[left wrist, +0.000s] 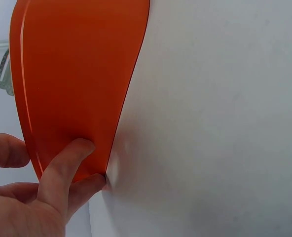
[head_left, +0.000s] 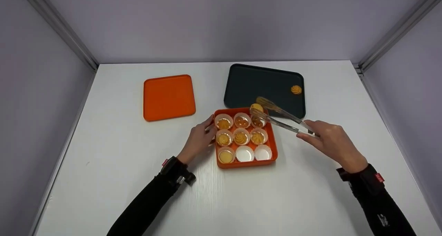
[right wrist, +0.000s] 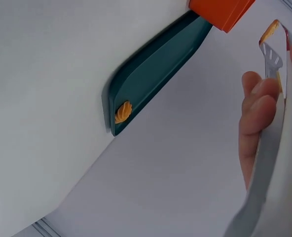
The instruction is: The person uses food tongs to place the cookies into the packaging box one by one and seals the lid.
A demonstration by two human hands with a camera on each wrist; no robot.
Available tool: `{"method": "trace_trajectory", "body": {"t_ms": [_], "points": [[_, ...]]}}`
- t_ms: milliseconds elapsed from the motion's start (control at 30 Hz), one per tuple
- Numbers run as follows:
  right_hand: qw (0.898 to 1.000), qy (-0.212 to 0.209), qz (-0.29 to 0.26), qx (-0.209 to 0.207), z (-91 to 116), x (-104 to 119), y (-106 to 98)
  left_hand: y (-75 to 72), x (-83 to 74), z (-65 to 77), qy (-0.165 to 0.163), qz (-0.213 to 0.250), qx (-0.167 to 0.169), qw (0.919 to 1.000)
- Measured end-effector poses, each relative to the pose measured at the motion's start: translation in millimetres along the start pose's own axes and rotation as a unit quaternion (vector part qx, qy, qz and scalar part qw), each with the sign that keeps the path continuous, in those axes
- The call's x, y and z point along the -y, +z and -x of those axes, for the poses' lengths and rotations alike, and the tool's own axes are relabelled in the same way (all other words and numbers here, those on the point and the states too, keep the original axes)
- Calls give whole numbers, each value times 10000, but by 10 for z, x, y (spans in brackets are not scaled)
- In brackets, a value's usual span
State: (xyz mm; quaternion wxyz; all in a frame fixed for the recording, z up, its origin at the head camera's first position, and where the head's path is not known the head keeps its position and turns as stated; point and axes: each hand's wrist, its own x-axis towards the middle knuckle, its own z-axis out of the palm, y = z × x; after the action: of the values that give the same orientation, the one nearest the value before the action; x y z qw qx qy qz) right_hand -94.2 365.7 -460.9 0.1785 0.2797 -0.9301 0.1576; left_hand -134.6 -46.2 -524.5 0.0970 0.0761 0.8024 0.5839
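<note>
My left hand (head_left: pixel 200 139) holds the left side of an orange box (head_left: pixel 248 164), one finger pressed on its outer wall (left wrist: pixel 77 74) and others bent around the corner. Inside are white paper cups (head_left: pixel 244 154) in rows; several hold golden swirl cookies (head_left: pixel 240 138), and two in the near row are empty. My right hand (head_left: pixel 331 141) grips a pair of clear tongs (head_left: pixel 286 114), slotted at the tip (right wrist: pixel 272 57). Between the tong tips is a cookie (head_left: pixel 256 108), just over the box's far right cup (head_left: pixel 259 121).
Behind the box, a dark green tray (head_left: pixel 255 82) carries a single swirl cookie (head_left: pixel 296 89) near its right edge. An orange tray (head_left: pixel 169 98) lies on the white table (head_left: pixel 114 149) at the back left. Pale walls (head_left: pixel 221 25) enclose the table's back and sides.
</note>
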Motion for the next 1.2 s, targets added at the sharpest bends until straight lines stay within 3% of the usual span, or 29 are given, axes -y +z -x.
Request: {"method": "trace_trajectory", "body": {"t_ms": [467, 800, 1200], "points": [[9925, -424, -599, 981, 69, 66, -48, 3, -8, -8, -174, -188, 33, 9997], [9862, -594, -480, 1472, 69, 159, -75, -10, -2, 0, -45, -247, 20, 9997], [9739, -279, -574, 2177, 17, 226, -126, -11, -9, -4, 44, -386, -34, 9992]]}}
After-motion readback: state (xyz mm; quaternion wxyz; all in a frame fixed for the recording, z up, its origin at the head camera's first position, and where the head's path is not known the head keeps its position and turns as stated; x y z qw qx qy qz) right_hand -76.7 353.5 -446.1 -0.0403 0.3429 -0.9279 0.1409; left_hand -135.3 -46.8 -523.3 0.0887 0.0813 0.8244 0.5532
